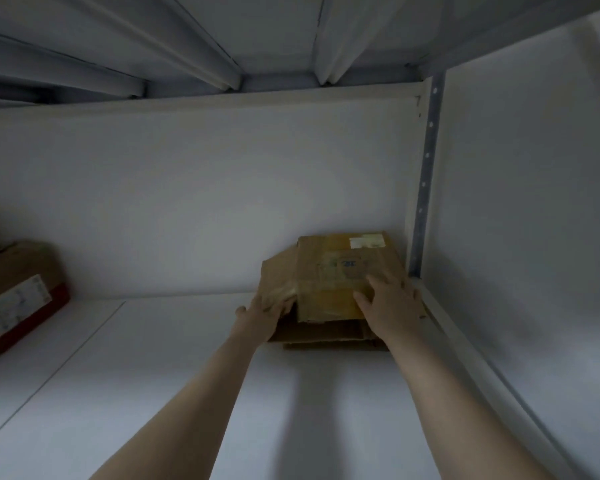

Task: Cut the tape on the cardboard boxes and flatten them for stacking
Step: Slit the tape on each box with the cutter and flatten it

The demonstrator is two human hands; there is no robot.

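The right hand [392, 306] is pressing flat, fingers open, on the flattened brown cardboard box [329, 271]. The left hand [264, 313] is touching its flap [278, 278], grip unclear. A hard push could be sliding the crooked pile [326, 336] apart.

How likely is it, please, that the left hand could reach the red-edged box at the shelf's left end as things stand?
Probably yes: bare shelf lies between the left hand and the red-edged box, though that hand rests on the flattened cardboard.

Dim, bluish, soft-focus; wide-angle bending, perhaps motion blur.
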